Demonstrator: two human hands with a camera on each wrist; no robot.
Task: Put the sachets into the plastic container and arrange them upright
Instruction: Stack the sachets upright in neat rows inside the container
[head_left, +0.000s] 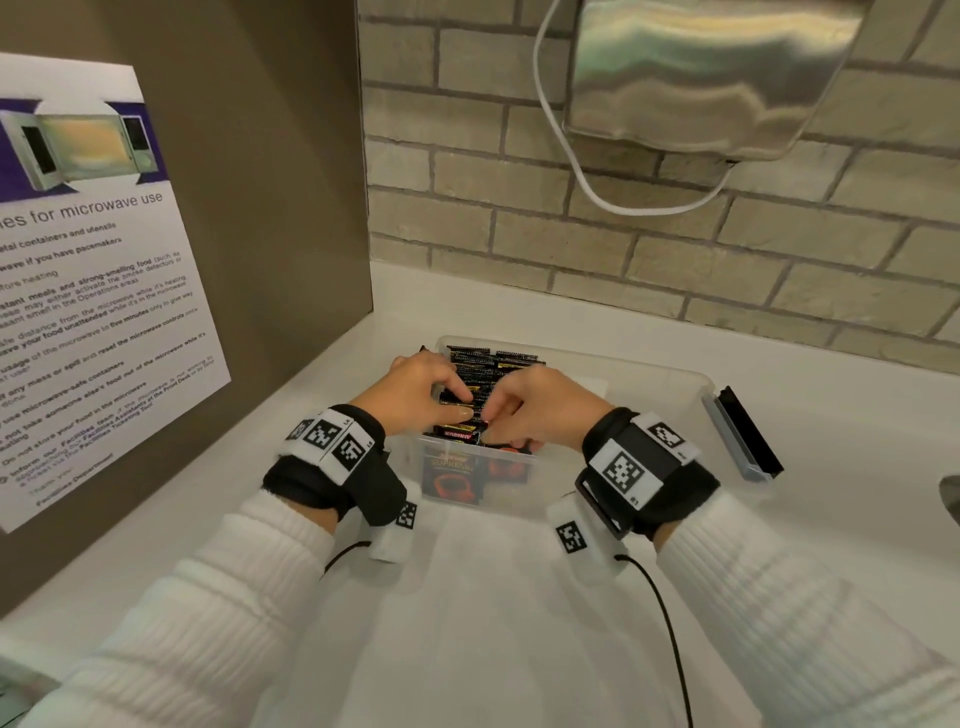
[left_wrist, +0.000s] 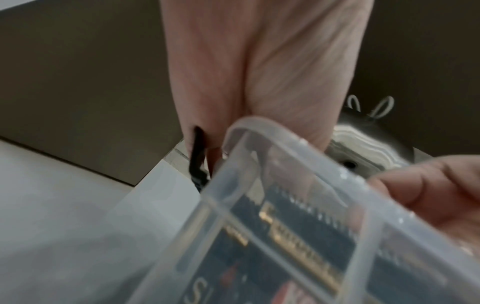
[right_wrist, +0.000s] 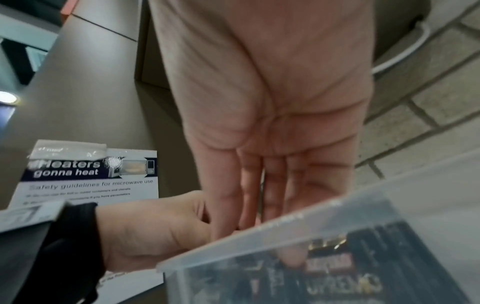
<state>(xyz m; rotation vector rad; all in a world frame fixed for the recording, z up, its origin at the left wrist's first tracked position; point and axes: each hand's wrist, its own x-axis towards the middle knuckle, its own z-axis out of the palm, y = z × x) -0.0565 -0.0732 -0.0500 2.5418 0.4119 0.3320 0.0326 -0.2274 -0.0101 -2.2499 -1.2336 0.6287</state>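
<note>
Both hands, left hand (head_left: 426, 397) and right hand (head_left: 537, 410), pinched black foil sachets (head_left: 470, 410) inside the clear plastic container (head_left: 675, 387), apparently straightening them upright.

head: above, facing down | wrists: low, close under palms, facing forward | shared: plastic container (head_left: 654, 384) rim beside grips

You have two hands in view, your left hand (head_left: 426, 397) and right hand (head_left: 540, 410), one clear plastic container (head_left: 675, 387), one grey lid (head_left: 743, 436), one microwave notice (head_left: 88, 291); the packed black sachets (head_left: 488, 364) blur beyond counting
</note>
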